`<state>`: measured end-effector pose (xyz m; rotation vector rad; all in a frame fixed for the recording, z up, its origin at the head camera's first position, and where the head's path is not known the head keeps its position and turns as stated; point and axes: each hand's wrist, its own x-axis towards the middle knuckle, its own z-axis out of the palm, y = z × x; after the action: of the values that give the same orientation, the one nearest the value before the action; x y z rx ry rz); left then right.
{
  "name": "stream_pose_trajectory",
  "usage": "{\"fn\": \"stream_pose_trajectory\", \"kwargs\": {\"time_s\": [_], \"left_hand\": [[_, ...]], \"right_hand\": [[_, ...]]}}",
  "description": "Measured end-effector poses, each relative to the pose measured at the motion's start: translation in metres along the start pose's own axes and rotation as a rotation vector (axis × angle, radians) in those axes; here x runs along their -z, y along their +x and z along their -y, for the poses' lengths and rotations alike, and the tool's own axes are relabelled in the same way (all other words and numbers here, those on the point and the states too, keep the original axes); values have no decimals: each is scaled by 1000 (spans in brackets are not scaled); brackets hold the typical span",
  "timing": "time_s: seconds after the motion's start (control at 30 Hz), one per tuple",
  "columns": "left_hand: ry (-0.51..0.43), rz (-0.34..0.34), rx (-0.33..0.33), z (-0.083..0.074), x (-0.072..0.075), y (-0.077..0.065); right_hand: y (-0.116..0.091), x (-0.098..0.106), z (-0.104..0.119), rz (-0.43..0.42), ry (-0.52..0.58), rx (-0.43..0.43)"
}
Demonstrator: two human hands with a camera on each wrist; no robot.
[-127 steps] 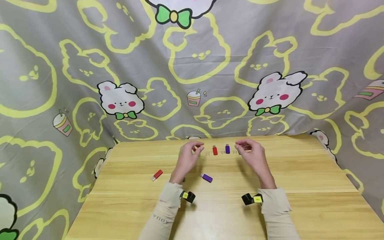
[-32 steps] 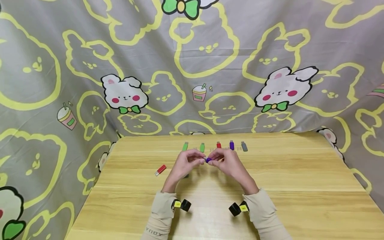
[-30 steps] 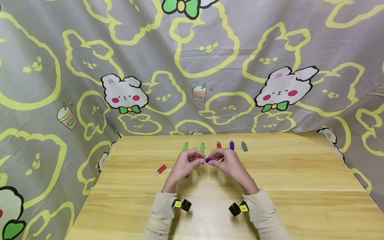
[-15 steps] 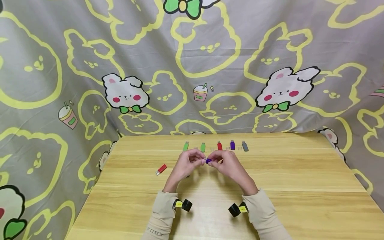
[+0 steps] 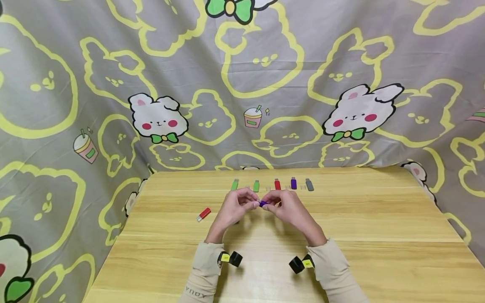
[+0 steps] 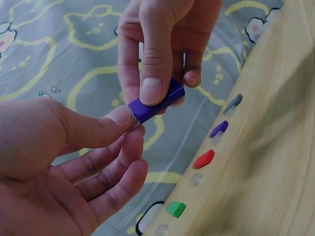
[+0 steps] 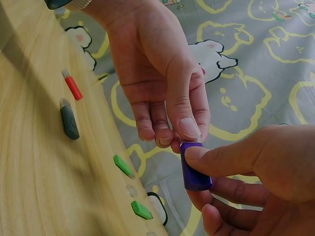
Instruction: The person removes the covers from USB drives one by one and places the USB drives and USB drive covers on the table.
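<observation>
Left hand (image 5: pixel 235 207), right hand (image 5: pixel 286 206), purple stick (image 7: pixel 195 175) (pinched)

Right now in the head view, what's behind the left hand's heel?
A dark USB stick, almost wholly covered there by the left hand; the right wrist view shows it lying on the table.

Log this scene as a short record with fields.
Held: purple USB stick, raised between both hands
Left hand: pinches its connector end
Right hand: pinches its purple body
Back row, left to right: green stick, second green stick, red stick, second purple stick, grey stick
Among them: small clear pieces
Nearer, toward the left: another red stick, dark stick
Surface: wood-grain table
Backdrop: patterned curtain
</observation>
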<state>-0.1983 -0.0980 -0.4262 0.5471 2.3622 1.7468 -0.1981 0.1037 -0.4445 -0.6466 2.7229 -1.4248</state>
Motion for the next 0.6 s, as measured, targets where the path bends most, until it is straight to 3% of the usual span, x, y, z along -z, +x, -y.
{"fn": "stream_pose_trajectory", "kwargs": {"time_s": [0.23, 0.6], "left_hand": [[24, 10, 5, 28, 0, 8], [63, -16, 0, 29, 1, 6]], "right_hand": [[0, 0, 1, 10, 2, -33], [0, 3, 1, 40, 29, -29]]}}
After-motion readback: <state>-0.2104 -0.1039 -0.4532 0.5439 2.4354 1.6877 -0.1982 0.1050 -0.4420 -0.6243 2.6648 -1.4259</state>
